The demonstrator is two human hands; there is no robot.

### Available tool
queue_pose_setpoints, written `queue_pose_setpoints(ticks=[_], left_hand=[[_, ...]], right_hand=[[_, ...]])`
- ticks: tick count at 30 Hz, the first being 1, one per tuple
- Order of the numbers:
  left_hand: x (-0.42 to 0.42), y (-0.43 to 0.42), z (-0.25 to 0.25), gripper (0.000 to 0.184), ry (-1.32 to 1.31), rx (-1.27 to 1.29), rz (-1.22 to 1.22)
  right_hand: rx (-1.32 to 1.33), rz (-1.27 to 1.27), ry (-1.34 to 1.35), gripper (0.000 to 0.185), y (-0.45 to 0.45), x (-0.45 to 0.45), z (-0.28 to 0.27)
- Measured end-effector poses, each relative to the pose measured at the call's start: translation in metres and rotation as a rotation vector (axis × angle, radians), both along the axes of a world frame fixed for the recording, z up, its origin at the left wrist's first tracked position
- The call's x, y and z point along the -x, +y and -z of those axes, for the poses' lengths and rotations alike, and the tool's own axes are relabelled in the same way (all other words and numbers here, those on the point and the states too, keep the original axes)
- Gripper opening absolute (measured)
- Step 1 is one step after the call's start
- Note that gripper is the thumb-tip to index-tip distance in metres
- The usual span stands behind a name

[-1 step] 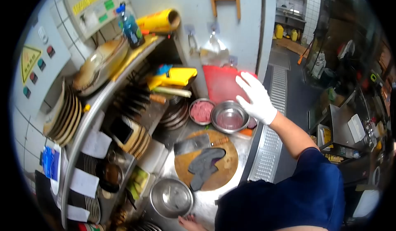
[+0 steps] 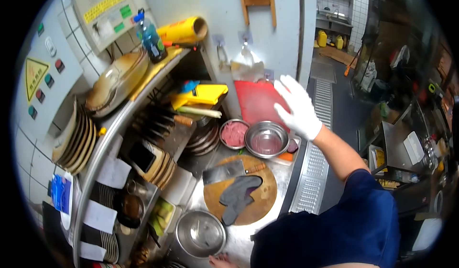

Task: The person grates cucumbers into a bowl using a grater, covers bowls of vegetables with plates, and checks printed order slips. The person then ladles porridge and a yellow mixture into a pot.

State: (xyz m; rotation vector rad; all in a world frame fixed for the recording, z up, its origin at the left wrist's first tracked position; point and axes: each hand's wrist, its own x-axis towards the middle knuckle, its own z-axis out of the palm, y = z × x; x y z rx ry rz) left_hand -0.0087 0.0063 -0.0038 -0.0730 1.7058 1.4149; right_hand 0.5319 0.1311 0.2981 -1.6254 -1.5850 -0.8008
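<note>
My right hand (image 2: 300,110), in a white glove, is raised with spread fingers, partly in front of a red board (image 2: 260,100) and beside a steel bowl (image 2: 266,140). It holds nothing. At the bottom edge, my bare left hand (image 2: 221,261) is near the rim of an empty steel bowl (image 2: 201,233); its fingers are blurred and partly out of view. A cleaver (image 2: 224,172) and a dark grey glove (image 2: 239,196) lie on the round wooden chopping board (image 2: 268,198). Sliced pink meat (image 2: 234,133) fills a smaller bowl.
Shelves at the left hold stacked plates (image 2: 79,136), a blue-green bottle (image 2: 150,38) and a yellow roll (image 2: 184,29). Knives (image 2: 158,119) stand beside a yellow cloth-like item (image 2: 203,94). A floor drain grate (image 2: 311,177) runs along the counter's right side.
The view has shifted slightly, so the counter items sit lower. My right hand is slightly higher against the red board. My left hand shows a little less at the bottom edge.
</note>
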Motion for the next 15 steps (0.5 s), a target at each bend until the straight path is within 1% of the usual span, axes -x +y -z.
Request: queue_pose_setpoints(ticks=[1, 2, 3, 4, 5, 7, 10, 11, 14, 15], left_hand=[[0.026, 0.000, 0.032, 0.070, -0.024, -0.029, 0.039], [0.008, -0.024, 0.081, 0.071, -0.116, -0.054, 0.073], [0.026, -0.029, 0.102, 0.073, -0.138, -0.071, 0.105], [0.032, -0.027, 0.094, 0.072, -0.120, -0.087, 0.111], [0.034, -0.029, 0.089, 0.071, -0.109, -0.100, 0.116], [0.033, -0.028, 0.080, 0.069, -0.082, -0.100, 0.116], [0.021, -0.017, 0.065, 0.069, -0.023, -0.076, 0.122], [0.018, -0.015, 0.063, 0.069, -0.004, -0.067, 0.123], [0.012, -0.009, 0.058, 0.069, 0.058, -0.050, 0.112], [0.012, -0.007, 0.056, 0.069, 0.080, -0.043, 0.106]], right_hand=[[-0.083, 0.070, -0.059, 0.059, 0.012, -0.003, -0.020], [-0.212, 0.087, -0.198, 0.060, 0.009, -0.038, -0.078], [-0.318, 0.153, -0.239, 0.061, 0.021, -0.044, -0.101], [-0.394, 0.224, -0.268, 0.064, 0.041, -0.059, -0.120], [-0.405, 0.346, -0.236, 0.078, 0.058, -0.067, -0.140], [-0.391, 0.539, -0.213, 0.088, 0.096, -0.095, -0.176], [-0.230, 0.665, -0.296, 0.089, 0.128, -0.127, -0.197], [-0.242, 0.698, -0.327, 0.078, 0.130, -0.126, -0.198], [-0.498, 0.292, -0.204, 0.071, 0.122, -0.132, -0.199], [-0.489, 0.270, -0.090, 0.065, 0.116, -0.125, -0.198]])
